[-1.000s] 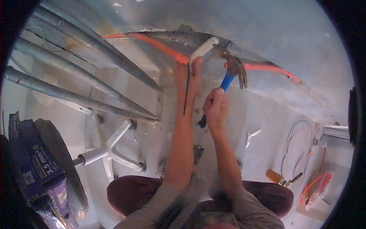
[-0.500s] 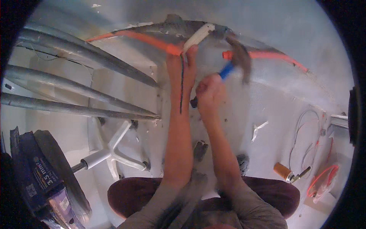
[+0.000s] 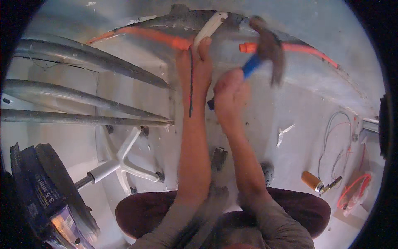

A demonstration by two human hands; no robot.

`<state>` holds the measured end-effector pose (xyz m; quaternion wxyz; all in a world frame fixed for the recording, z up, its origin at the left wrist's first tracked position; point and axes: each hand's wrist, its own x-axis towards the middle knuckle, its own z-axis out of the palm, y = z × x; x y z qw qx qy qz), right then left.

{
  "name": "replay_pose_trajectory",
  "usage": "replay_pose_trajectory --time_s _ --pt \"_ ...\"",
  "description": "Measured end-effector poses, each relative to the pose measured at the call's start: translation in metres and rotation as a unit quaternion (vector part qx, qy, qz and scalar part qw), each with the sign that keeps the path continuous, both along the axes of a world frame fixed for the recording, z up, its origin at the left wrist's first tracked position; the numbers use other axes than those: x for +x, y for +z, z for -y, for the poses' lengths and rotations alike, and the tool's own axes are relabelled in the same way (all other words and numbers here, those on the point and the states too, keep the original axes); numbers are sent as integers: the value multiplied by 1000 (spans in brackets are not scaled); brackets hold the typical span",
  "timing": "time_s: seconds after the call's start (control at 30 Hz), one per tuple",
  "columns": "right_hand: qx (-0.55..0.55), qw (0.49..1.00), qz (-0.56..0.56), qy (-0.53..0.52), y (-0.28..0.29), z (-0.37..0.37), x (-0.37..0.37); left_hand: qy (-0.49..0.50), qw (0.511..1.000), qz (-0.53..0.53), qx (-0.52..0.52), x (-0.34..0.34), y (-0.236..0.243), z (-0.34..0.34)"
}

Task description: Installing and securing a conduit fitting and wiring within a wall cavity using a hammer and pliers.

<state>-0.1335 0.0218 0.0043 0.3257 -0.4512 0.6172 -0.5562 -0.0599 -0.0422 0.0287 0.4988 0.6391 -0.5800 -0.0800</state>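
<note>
Hammer (image 3: 269, 50), clamped in right hand (image 3: 230, 93), has swung closer, now blurred at 3 o'clock of the chisel (image 3: 210, 25); left hand (image 3: 195, 70) grips chisel steady. Chipping continues.

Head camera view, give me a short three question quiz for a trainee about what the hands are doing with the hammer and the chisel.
1. True or false: the right hand grips the blue-handled hammer.
2. What does the left hand hold against the wall groove? A) white chisel B) paint brush C) tape measure
3. Fill in: the orange conduit runs along the groove to the ____ of the white chisel.

Key:
1. True; the hammer head is blurred beside the chisel.
2. A; the left hand holds the chisel with its tip in the groove.
3. Left; a separate orange conduit end lies to the right.
</note>
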Motion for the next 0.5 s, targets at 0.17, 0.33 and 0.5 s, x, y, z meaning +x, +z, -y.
replay_pose_trajectory --time_s 0.17,0.33,0.5 --pt "-27 995 63 76 6 -4 -6 -8 997 -49 55 -7 3 -19" --pt "-12 988 151 31 1 -36 -10 9 999 52 11 -2 -2 -25" --pt "-12 985 168 18 4 -32 -7 -8 995 68 -75 0 -17 -2"
